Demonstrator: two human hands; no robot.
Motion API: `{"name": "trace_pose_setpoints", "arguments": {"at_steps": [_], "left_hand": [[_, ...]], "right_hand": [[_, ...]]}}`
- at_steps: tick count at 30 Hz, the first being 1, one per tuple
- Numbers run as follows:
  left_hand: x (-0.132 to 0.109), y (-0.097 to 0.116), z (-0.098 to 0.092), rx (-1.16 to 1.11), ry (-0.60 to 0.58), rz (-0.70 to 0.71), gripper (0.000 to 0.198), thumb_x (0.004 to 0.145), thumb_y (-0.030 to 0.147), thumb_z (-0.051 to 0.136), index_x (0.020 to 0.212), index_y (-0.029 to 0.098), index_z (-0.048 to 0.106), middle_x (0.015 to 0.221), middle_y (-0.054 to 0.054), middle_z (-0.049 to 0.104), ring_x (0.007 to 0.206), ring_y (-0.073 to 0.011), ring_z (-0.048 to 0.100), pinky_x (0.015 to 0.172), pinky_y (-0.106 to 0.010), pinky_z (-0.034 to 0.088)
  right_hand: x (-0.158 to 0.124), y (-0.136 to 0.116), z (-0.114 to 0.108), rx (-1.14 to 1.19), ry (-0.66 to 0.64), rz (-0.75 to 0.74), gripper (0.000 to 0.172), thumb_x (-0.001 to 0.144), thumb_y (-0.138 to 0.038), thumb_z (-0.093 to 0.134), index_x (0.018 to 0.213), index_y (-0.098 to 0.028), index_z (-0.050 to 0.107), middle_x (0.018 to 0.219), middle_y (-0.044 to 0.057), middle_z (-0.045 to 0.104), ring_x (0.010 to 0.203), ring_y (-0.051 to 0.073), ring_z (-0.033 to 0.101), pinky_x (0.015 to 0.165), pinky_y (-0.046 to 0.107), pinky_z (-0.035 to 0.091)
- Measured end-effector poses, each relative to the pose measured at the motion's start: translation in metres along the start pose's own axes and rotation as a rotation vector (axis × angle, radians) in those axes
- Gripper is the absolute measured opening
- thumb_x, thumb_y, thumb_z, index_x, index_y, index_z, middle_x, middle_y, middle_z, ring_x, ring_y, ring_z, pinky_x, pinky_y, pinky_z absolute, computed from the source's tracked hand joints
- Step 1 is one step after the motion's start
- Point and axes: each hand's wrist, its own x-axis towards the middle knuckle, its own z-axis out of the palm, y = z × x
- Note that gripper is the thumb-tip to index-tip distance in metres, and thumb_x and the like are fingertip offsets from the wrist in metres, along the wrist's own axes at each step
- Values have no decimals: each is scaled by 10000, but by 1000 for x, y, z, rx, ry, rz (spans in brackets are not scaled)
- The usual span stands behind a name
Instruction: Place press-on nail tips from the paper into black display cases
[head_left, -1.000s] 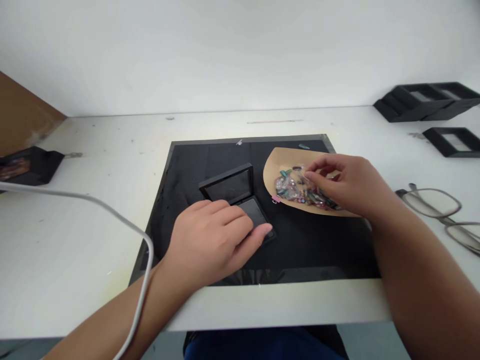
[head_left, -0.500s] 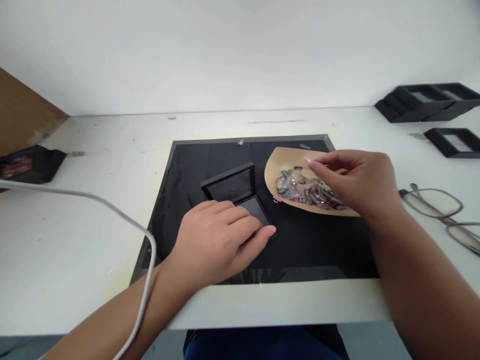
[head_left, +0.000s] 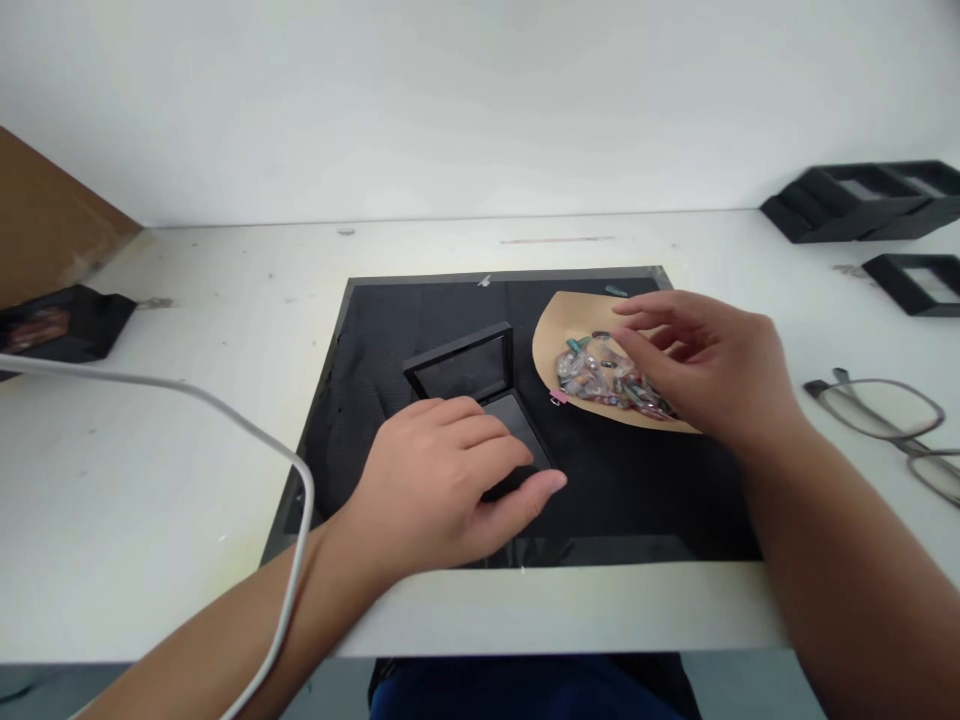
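Observation:
My left hand [head_left: 442, 480] lies over the base of a small open black box [head_left: 517, 420], fingers on top and thumb against its right side. The box's lid [head_left: 465, 365] stands tilted up behind my fingers. To the right a brown paper sheet [head_left: 559, 325] carries a pile of several small coloured stones [head_left: 592, 370]. Just above that pile hovers my right hand [head_left: 705, 365], fingers loosely apart, tips over the stones. Nothing shows between those fingers. Box and paper both rest on a black mat [head_left: 637, 490].
Glasses [head_left: 885, 410] lie to the right of the mat. Empty black frames [head_left: 862, 205] are stacked at the back right, with a single one [head_left: 915, 285] in front. A white cable [head_left: 225, 410] crosses the left side, near a dark tray [head_left: 67, 325] and brown cardboard [head_left: 45, 220].
My right hand lifted from the pile with fingertips pinched, then spread its fingers above the stones. My left hand slid slightly toward me over the box base.

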Motion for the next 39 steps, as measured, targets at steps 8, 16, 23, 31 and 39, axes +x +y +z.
{"name": "trace_pose_setpoints", "arguments": {"at_steps": [8,16,23,31,39], "left_hand": [[2,-3,0,2,-17,-41,214,902,334,679,740,198,713,702,36,731,638,-147,666,591,-303,507],[0,-2,-1,-1,-18,-35,195,908,322,673,761,203,719,734,37,742,665,-145,675,616,-298,515],[1,-2,0,-9,-3,-39,170,900,301,683,763,205,716,729,48,745,656,-135,674,615,-288,513],[2,-5,-1,-18,-17,-52,178,906,300,674,765,196,708,684,34,724,646,-138,668,621,-291,514],[0,-3,0,-34,203,-92,87,850,221,732,934,206,747,1100,-69,723,928,-171,690,752,-305,550]], "right_hand": [[3,3,-7,-104,-320,-119,246,864,-384,667,1067,-307,782,798,10,708,622,160,583,569,318,462],[3,14,-4,-170,-538,-126,238,872,-440,652,1024,-358,814,915,21,721,745,189,641,607,321,468],[4,5,-3,-133,-452,-160,183,884,-364,644,899,-305,816,931,20,749,723,176,643,604,314,447],[6,9,-7,-105,-329,-73,136,860,-266,593,907,-257,721,835,29,715,656,184,627,570,321,469],[3,1,-8,63,-281,-100,123,885,-306,604,958,-270,696,868,3,732,698,177,642,572,305,481]]}}
